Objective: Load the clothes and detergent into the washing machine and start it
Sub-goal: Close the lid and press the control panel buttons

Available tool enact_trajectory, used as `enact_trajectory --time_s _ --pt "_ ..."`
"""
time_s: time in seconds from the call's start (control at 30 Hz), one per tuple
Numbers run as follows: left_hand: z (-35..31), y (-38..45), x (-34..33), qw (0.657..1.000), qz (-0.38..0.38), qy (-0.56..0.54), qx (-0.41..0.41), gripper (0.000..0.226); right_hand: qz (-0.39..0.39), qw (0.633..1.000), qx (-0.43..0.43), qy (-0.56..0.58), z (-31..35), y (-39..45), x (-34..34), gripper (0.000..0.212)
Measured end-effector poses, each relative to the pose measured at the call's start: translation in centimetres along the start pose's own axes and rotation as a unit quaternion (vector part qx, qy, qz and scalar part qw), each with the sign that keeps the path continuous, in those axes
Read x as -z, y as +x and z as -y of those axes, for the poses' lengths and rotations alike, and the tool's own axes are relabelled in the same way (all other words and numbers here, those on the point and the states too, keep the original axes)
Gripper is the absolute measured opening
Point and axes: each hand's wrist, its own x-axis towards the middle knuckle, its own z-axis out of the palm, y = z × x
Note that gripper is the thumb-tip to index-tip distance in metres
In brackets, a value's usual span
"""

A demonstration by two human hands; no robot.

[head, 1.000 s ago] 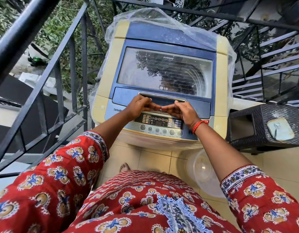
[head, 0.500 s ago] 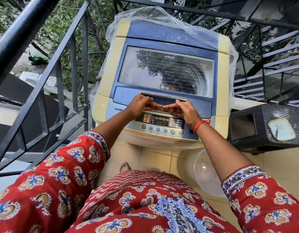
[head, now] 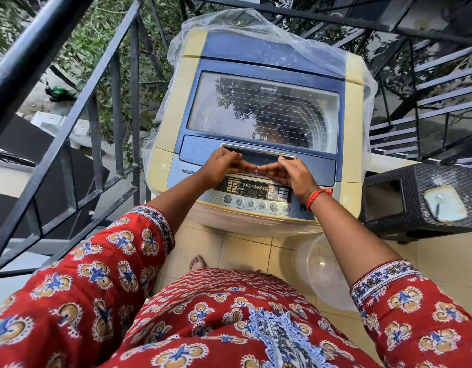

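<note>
A cream and blue top-load washing machine (head: 171, 123) stands in front of me, with a clear plastic cover (head: 229, 25) pushed back over its rear. Its glass lid (head: 261, 112) is closed. Both of my hands are at the lid handle (head: 258, 152), a chrome-edged recess at the lid's front. My left hand (head: 221, 168) and my right hand (head: 290, 173) curl their fingers at this recess, and their fingertips meet in the middle. Just below them lies the control panel (head: 256, 193) with its row of round buttons. Neither clothes nor detergent can be made out.
A black metal railing (head: 96, 128) runs close along the left. To the right stands a black wicker stool (head: 389, 208) with a small metal piece (head: 444, 204) on it. On the tiled floor lies a clear plastic tub (head: 325, 269). Metal stairs (head: 442, 88) rise behind.
My hands stay at the lid handle and the lid stays closed. Only the view has shifted slightly.
</note>
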Motion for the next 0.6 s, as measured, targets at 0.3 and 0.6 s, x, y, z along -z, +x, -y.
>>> enact_trajectory --time_s 0.3,0.6 --pt "0.13 0.19 0.06 1.0 -0.01 -0.008 0.014 0.034 -0.002 1.0 -0.004 -0.002 0.18 -0.03 -0.1 0.047" --pt "0.06 0.15 -0.02 1.0 -0.004 -0.007 0.006 0.041 0.0 1.0 -0.007 -0.006 0.16 0.09 -0.03 0.047"
